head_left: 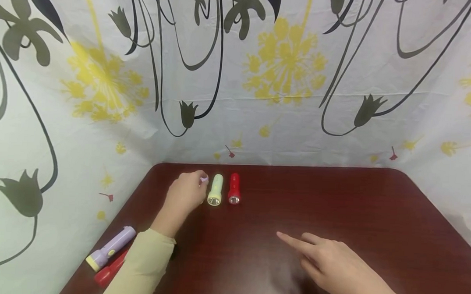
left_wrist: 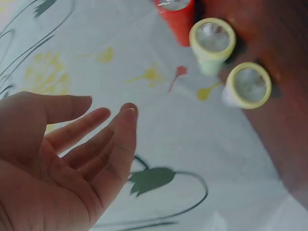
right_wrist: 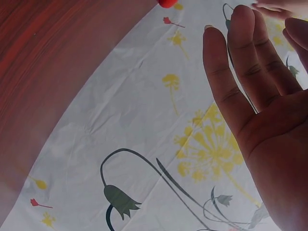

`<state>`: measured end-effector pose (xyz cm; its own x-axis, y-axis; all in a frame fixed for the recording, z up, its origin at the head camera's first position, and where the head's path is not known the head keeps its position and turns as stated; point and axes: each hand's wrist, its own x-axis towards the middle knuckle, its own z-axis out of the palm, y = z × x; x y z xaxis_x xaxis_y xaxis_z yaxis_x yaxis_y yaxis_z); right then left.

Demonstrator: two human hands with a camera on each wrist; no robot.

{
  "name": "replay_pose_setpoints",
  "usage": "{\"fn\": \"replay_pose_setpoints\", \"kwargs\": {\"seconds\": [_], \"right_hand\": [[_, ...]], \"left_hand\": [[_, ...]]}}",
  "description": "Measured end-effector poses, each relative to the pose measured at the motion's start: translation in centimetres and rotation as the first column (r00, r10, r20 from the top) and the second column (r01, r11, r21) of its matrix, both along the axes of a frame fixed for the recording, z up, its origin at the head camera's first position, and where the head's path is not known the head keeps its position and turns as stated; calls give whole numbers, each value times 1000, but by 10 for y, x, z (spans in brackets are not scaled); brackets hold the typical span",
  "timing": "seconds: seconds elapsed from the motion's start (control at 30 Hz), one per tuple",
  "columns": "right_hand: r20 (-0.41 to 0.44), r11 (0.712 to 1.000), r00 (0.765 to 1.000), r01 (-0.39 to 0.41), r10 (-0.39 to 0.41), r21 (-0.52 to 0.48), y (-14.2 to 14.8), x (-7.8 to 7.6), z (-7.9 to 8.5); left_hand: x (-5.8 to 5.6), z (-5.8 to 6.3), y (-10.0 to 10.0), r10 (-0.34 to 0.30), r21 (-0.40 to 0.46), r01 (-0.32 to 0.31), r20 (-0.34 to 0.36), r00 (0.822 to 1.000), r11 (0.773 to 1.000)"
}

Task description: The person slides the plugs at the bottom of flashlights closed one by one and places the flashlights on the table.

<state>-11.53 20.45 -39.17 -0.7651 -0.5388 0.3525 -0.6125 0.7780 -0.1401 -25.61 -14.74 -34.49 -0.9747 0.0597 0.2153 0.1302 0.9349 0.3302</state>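
Lilac torch [left_wrist: 248, 85]: showing a round yellow rim and clear lens, lying just beside the left hand [head_left: 186, 191], whose fingers are spreading apart, gripping nothing. Pale green torch [head_left: 215, 189], yellow-rimmed, and red torch [head_left: 234, 188], silvery inside, are lying to that hand's right. Second lilac torch [head_left: 117, 244], yellow-buttoned, and second red torch [head_left: 109, 269] are lying behind its wrist. Right hand [head_left: 329, 263]: pointing its index finger, holding nothing.
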Motion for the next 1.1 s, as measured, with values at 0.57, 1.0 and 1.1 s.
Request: {"fn": "replay_pose_setpoints", "kwargs": {"seconds": [0.57,1.0,1.1], "right_hand": [[-15,990,996,89,-91,-106,12,1,0],[-18,990,996,84,-87,-109,16,-1,-4],[-31,990,996,75,-79,-116,16,-1,-5]], "left_hand": [[65,-26,-72,53,-234,15,282,958,972],[65,-50,-76,20,-221,70,380,925,973],[64,-56,-77,23,-232,67,365,931,970]]}}
